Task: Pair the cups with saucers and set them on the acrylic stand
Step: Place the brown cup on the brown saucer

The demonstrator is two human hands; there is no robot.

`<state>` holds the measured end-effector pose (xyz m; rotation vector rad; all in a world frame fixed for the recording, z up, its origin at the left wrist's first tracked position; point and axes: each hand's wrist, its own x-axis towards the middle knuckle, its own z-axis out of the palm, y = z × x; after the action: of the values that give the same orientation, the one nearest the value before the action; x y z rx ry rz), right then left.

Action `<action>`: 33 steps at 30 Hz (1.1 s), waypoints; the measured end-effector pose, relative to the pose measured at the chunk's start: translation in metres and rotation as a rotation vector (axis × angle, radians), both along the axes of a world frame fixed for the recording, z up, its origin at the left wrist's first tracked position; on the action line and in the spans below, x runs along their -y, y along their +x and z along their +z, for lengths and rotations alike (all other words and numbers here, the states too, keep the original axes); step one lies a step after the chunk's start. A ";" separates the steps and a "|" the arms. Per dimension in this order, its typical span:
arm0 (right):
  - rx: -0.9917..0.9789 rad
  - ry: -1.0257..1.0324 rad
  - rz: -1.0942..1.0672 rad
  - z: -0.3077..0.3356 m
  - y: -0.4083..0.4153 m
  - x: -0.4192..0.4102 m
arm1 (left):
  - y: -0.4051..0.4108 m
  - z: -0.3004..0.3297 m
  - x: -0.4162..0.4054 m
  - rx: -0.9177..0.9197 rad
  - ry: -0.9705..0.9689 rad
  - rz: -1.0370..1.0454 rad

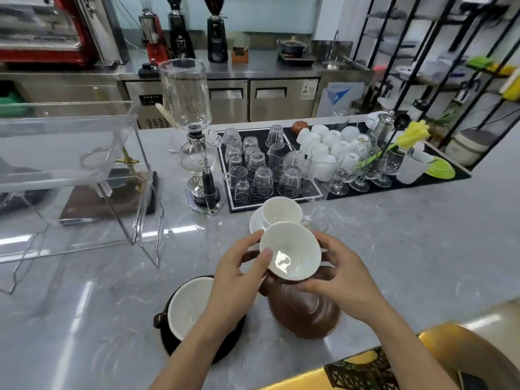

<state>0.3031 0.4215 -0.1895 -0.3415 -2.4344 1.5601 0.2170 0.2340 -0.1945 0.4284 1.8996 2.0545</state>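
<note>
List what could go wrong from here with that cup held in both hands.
1. The brown cup is held tilted over the brown saucer by the left hand and right hand; lowered carelessly, it could knock the saucer.
2. The black cup sits right under the left forearm, which could bump it.
3. The acrylic stand is clear and could be hard to judge when placing.

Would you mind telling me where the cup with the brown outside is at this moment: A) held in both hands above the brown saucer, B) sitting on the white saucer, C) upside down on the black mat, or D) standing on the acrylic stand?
A: the left hand and right hand grip the brown cup over the brown saucer.
</note>
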 end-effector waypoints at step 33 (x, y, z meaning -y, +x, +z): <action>0.182 -0.017 0.248 -0.081 0.019 -0.067 | 0.073 -0.059 -0.052 0.191 -0.200 0.305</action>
<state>0.3225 0.4882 -0.2708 -0.1975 -2.6922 1.7168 0.2902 0.2861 -0.2533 -0.1099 2.1272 1.9675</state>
